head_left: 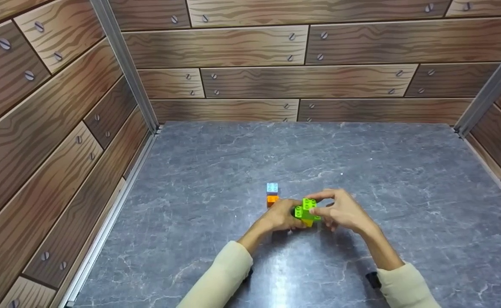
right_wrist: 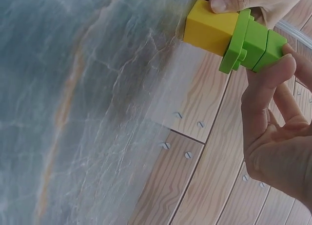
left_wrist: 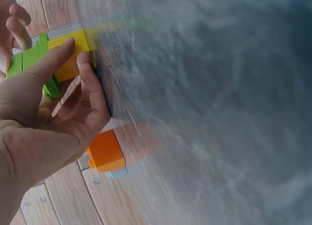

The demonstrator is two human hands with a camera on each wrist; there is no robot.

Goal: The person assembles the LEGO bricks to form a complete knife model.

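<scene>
While both hands (head_left: 282,215) (head_left: 345,211) pinch it | green-yellow brick stack (right_wrist: 237,37) | between them

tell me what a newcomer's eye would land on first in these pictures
Probably the vivid green bricks atop a yellow brick, the left hand pinching the yellow and the right hand gripping the green top. Next, perhaps, the orange brick just beyond the left hand, with a light-blue brick behind it. Boldly wood-patterned walls rise around the gray table.

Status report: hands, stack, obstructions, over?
Left hand grips yellow block. Right hand pinches top green block. Stack upright. Orange block near left hand, apparently not obstructing.
</scene>
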